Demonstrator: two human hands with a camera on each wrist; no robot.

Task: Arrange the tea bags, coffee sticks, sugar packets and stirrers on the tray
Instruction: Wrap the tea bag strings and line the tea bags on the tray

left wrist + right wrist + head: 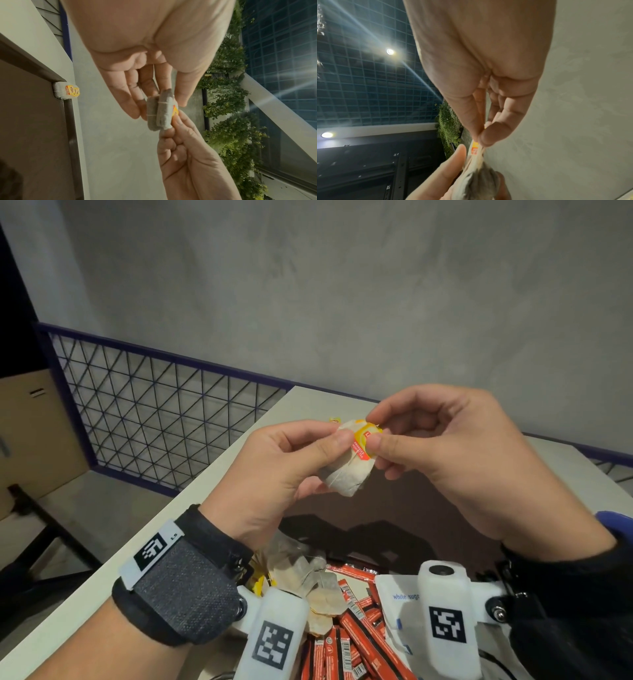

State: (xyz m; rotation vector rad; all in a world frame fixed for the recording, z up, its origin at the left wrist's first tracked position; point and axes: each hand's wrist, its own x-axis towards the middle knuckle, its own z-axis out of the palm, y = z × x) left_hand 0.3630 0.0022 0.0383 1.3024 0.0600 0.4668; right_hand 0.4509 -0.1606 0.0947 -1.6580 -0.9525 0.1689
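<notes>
Both hands are raised over the tabletop point(310, 405), sharing one tea bag point(346, 474). The left hand point(274, 474) has its grip closed on the bag's body, thumb on top and fingers curled beneath. The right hand point(455, 453) pinches the yellow-and-red tag point(364, 441) between thumb and forefinger, tight against the bag; string is wound round it.

Below the wrists lies a heap of loose tea bags point(308, 573), red coffee sticks point(359, 635) and white sugar packets point(400, 601), partly hidden by the wrist cameras. The dark tray point(394, 508) sits behind the hands, mostly in their shadow. In the left wrist view another tea bag point(66, 91) rests at the tray's corner. I can't spot any stirrers.
</notes>
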